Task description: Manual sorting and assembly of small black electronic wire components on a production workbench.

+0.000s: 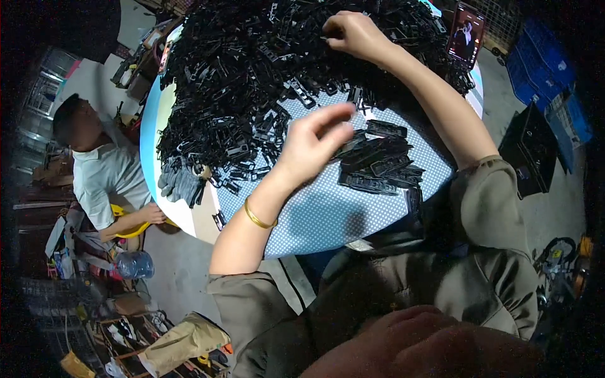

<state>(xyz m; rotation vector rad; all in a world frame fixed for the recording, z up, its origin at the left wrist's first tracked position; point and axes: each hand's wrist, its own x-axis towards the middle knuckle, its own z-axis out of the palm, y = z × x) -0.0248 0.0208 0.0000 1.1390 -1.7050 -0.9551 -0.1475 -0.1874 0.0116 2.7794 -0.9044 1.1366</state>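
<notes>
My left hand (312,140) is over the patterned table mat, its thumb and fingers apart and a little smeared by motion. Nothing shows between them. Just beyond its fingertips lies a small stack of long black plastic parts (381,157), laid roughly side by side. My right hand (360,34) reaches to the far side of the table, over a big heap of loose black plastic parts (233,69). Its fingers are curled together at the heap; what they pinch is too small and dark to make out. A gold bangle (257,215) circles my left wrist.
A lit phone (466,36) stands at the table's right edge. Grey gloves (181,183) lie at the left edge of the mat (315,220). Another person (107,164) sits to the left. Blue crates (542,60) and a black box (529,148) are on the right.
</notes>
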